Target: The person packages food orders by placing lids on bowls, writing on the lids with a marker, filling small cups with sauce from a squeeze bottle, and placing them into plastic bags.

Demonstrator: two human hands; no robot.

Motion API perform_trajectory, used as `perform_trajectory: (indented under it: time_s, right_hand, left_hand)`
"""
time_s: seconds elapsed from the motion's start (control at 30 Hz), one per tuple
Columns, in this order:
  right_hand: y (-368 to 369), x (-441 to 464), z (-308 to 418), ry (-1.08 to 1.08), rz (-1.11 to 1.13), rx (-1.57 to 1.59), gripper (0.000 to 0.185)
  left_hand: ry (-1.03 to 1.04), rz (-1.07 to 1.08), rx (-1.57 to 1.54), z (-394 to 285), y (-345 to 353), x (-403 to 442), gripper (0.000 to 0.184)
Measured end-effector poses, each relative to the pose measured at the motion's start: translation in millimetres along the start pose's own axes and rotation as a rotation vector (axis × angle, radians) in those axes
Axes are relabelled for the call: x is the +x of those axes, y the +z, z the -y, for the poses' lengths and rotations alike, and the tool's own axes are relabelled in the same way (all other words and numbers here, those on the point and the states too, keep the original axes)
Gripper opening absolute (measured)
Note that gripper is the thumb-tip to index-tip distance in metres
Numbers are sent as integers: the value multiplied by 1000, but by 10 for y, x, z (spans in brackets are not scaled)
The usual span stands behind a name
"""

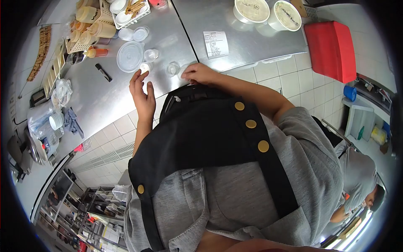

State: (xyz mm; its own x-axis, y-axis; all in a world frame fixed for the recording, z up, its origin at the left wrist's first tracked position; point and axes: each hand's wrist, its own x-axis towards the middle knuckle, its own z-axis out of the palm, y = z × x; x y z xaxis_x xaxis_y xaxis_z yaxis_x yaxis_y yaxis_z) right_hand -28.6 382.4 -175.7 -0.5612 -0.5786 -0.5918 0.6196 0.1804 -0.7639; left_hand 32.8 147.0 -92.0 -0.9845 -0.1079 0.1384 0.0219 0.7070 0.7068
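My left hand is at the near edge of the steel counter, fingers apart. Its fingertips are right beside a small plastic sauce cup with something white in it; whether they touch it I cannot tell. My right hand is closed in a pinch on a small clear round plastic piece, a lid or cup, partly hidden by the fingers. Between the hands stands a small clear cup. Another small clear cup sits beyond my left hand, next to a large round translucent lid.
A black marker, an orange-filled squeeze bottle and baskets of sauce bottles stand left. A printed receipt and two lidded tubs are on the right, with a red bin beyond. Another person is at lower right.
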Motion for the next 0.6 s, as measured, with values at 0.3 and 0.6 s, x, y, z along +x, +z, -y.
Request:
perform_trajectory:
  time_s: [0.3, 0.6]
  right_hand:
    - [47, -43, -93, -80, 25, -103, 25]
    - [85, -164, -164, -189, 63, -117, 24]
  left_hand:
    - [-73, -30, -66, -26, 34, -158, 24]
    - [-76, 2, -7, -87, 47, -267, 24]
